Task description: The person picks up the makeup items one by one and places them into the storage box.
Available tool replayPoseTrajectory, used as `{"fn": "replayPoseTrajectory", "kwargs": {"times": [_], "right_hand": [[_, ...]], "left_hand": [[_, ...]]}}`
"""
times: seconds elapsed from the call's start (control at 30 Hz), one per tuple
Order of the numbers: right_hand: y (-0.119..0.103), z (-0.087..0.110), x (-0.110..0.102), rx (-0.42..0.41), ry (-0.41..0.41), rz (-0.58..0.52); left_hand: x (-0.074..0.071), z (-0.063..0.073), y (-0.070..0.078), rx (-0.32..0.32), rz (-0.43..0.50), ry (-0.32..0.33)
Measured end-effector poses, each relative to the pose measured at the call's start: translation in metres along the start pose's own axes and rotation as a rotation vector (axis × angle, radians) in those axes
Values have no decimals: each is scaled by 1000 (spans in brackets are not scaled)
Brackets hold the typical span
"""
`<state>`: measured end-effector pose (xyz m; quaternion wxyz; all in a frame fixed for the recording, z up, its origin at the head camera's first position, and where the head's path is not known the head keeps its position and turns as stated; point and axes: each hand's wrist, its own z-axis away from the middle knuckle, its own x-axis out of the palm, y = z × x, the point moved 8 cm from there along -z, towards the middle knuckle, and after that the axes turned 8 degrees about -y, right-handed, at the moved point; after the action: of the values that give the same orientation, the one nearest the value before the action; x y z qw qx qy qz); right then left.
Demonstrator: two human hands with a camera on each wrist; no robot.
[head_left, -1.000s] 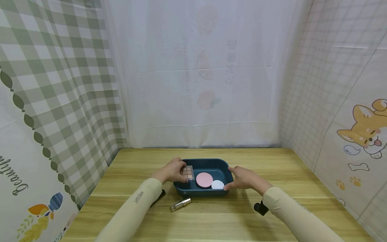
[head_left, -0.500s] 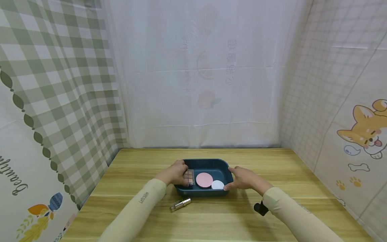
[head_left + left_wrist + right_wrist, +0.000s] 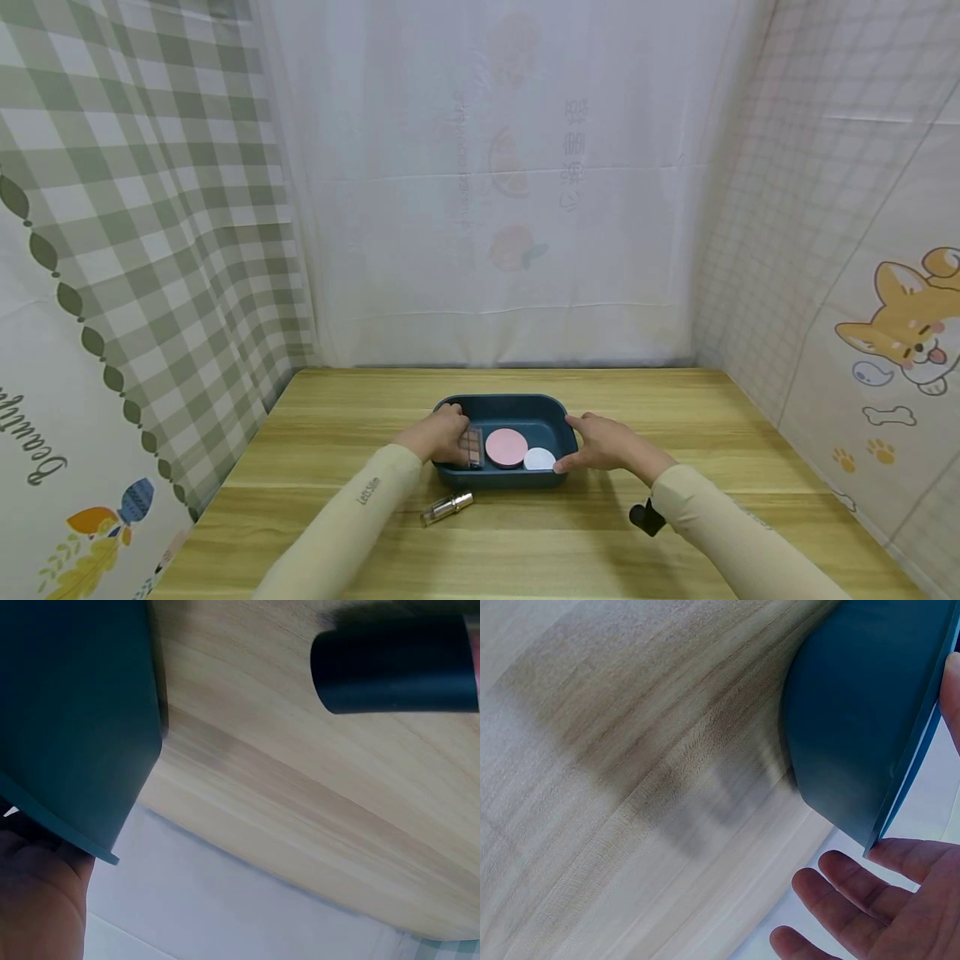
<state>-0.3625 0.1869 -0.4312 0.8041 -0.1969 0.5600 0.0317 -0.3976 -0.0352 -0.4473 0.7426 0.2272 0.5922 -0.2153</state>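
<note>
In the head view, the left hand (image 3: 437, 435) is reaching over the left end of the tray (image 3: 510, 480), seemingly pinching the makeup palette (image 3: 475, 447), whose far edge it is hiding. The right hand (image 3: 600, 442) is gripping the opposite end by the rim, probably to stop the tray sliding. Inside, the pink disc (image 3: 507, 447) is lying between the palette and the white disc (image 3: 539, 459); the lipstick tube (image 3: 447, 507), shiny and slim, is resting outside on the wood-grained table (image 3: 555, 550).

In the left wrist view, the tray's smooth wall is masking the fingers, so their hold isn't showing; a matte black cylinder (image 3: 394, 666) is lying nearby.

In the right wrist view, thumb and forefinger are spanning the tray's rounded end, the other fingers extending free.
</note>
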Motion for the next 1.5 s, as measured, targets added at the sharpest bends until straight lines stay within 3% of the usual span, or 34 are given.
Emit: {"fn": "replayPoseTrajectory", "kwargs": {"times": [0.33,0.53,0.63,0.77,1.13,1.5], "right_hand": [[1,-1,1,6,4,-6],[2,-1,2,5,4,-1],[1,-1,2,4,4,-1],[0,0,1,3,2,-7],[1,0,1,4,0,-13],[2,0,2,8,3,-9]], "left_hand": [[8,-5,1,-31,-30,-53],[10,-5,3,-24,-97,-70],[8,-4,4,-17,-84,-72],[2,-3,3,-6,-30,-56],[-16,6,-1,6,5,11],[-35,23,-29,-26,118,72]]}}
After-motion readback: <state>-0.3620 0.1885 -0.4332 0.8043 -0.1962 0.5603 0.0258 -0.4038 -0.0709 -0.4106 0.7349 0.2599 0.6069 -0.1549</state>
